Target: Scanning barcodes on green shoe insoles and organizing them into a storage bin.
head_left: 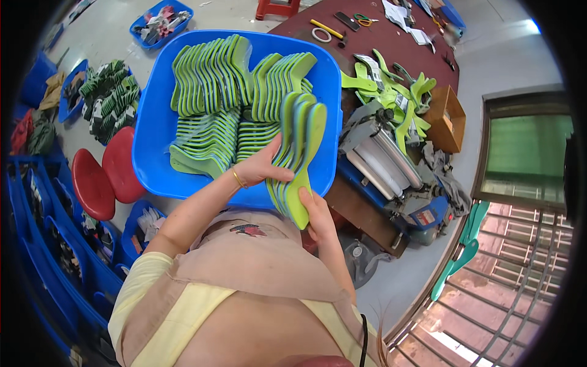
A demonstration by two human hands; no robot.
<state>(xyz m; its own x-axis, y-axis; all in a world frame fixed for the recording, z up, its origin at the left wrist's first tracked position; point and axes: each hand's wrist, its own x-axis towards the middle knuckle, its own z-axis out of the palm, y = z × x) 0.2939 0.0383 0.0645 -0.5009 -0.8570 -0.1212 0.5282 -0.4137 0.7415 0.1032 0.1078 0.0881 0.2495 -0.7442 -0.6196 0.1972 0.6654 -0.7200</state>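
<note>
Both hands grip a small stack of green shoe insoles [310, 131], tilted upright in front of my body. My left hand [267, 164], with a yellow bangle at the wrist, closes round the stack's left side, its thumb across the front. Lower on the right, my right hand [318, 215] clasps the narrower end, with most of its fingers hidden behind. Just beyond lies a big blue tub [145, 147], its near rim close to my apron. Rows of nested green insoles [211, 76] fill much of it, some under clear plastic.
To the right stands a roller machine [385, 162], beside loose green insoles [400, 101] and a brown box [445, 119]. A yellow-handled hammer [327, 29] and scissors [365, 21] lie on the dark red table [403, 52]. Red stools [122, 165] and blue bins [79, 257] crowd the left.
</note>
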